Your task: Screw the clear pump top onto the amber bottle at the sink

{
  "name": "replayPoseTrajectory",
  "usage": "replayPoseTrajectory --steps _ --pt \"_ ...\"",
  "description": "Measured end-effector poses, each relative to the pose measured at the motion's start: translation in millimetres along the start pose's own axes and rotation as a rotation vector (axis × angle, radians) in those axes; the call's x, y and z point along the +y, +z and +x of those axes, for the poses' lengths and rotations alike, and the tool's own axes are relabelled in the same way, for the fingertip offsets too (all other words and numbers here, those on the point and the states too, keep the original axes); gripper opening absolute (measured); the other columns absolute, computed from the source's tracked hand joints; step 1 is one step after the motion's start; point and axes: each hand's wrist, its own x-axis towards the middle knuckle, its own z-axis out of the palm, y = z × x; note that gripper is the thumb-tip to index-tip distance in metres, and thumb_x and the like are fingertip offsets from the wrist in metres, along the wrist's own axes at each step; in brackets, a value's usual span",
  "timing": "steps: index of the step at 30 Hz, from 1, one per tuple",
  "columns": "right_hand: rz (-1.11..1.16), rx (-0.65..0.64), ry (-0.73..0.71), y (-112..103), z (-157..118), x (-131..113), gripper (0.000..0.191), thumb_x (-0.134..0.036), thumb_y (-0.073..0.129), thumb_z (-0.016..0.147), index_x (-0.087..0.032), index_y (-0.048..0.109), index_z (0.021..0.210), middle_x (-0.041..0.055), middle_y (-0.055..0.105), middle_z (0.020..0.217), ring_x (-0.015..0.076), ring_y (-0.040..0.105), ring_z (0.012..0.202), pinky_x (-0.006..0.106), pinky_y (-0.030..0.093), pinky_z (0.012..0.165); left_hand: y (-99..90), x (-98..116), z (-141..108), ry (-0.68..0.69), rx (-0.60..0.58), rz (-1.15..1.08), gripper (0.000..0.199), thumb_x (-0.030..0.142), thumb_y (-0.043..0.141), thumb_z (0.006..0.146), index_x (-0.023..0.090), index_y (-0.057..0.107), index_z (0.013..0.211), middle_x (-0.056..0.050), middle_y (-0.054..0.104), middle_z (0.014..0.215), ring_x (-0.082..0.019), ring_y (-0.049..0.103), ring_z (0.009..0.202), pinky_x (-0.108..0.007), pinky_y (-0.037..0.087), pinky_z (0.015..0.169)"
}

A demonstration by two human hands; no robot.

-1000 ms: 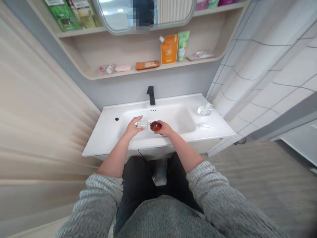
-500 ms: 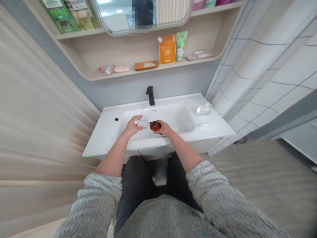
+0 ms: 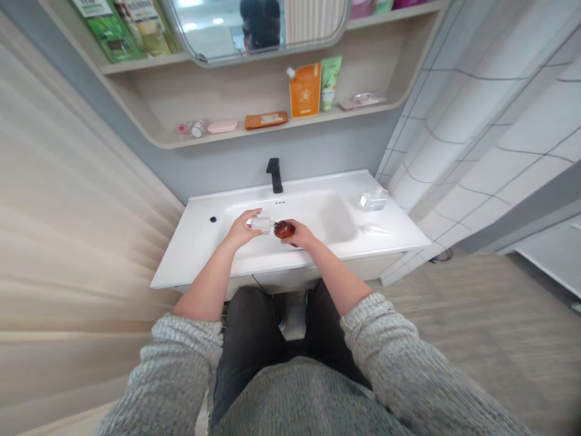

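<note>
Both seemingly sideways, facing: left hand [image 3: 242, 231] clasps clear bottle [image 3: 261, 224], right hand [image 3: 301, 234] amber bottle [image 3: 284, 229].

Wall behind basin: plain grey-blue; right side, white tile [image 3: 481, 175] with dark joints; left, pale cream curtain [image 3: 68, 200] in folds; beige open shelf unit [image 3: 213, 91] carrying a rounded mirror [image 3: 204, 33], bright light reflections in it; floor [image 3: 431, 315] grey-brown, wood-like grain.

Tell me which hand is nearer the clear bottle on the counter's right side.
Right. The right hand grips the brown bottle over the basin, left of the clear bottle; the left hand is farther left, holding a clear container.
</note>
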Motion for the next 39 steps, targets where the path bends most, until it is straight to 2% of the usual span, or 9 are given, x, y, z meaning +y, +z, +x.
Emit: replayPoseTrajectory --steps 11,22,29,35,39 --pt "0.048 0.023 -0.005 2.0 1.0 2.5 0.082 -0.028 0.101 0.058 -0.027 0.074 0.135 0.0007 0.082 0.111 0.0284 0.077 0.104 0.045 0.061 0.101 -5.3 11.6 4.9 0.009 -0.020 0.085 0.083 0.027 0.095 0.067 0.028 0.073 0.147 -0.011 0.067 0.147 -0.030 0.066 0.129 -0.039 0.062 0.093" --pt "0.088 0.026 0.004 -0.7 -5.4 -9.2 0.081 -0.028 0.099 0.059 -0.026 0.074 0.136 0.0013 0.082 0.113 0.0279 0.077 0.106 0.046 0.061 0.104 -9.3 23.7 11.5 0.049 -0.060 0.126 0.081 0.028 0.095 0.067 0.028 0.074 0.145 -0.011 0.068 0.143 -0.030 0.066 0.126 -0.039 0.063 0.090" --pt "0.125 0.046 0.010 -1.4 -7.8 -13.4 0.079 -0.026 0.097 0.061 -0.026 0.075 0.136 0.0012 0.082 0.106 0.0265 0.076 0.097 0.044 0.063 0.095 -10.9 37.5 16.2 0.051 -0.078 0.160 0.081 0.028 0.094 0.066 0.027 0.074 0.145 -0.011 0.068 0.142 -0.030 0.066 0.126 -0.038 0.064 0.089" --pt "0.169 0.050 0.008 -1.9 -8.2 -15.8 0.079 -0.027 0.098 0.059 -0.026 0.076 0.135 0.0014 0.082 0.106 0.0267 0.076 0.096 0.045 0.064 0.093 -12.5 47.9 20.2 0.067 -0.097 0.202 0.081 0.030 0.094 0.067 0.027 0.075 0.145 -0.010 0.068 0.142 -0.030 0.067 0.125 -0.038 0.064 0.090" --pt "0.191 0.046 0.016 -1.6 -8.7 -16.2 0.077 -0.027 0.097 0.060 -0.026 0.076 0.135 0.0010 0.082 0.104 0.0262 0.076 0.095 0.044 0.065 0.092 -13.0 51.9 23.9 0.075 -0.107 0.227 0.080 0.031 0.095 0.066 0.028 0.075 0.144 -0.009 0.069 0.141 -0.030 0.068 0.124 -0.040 0.062 0.096"
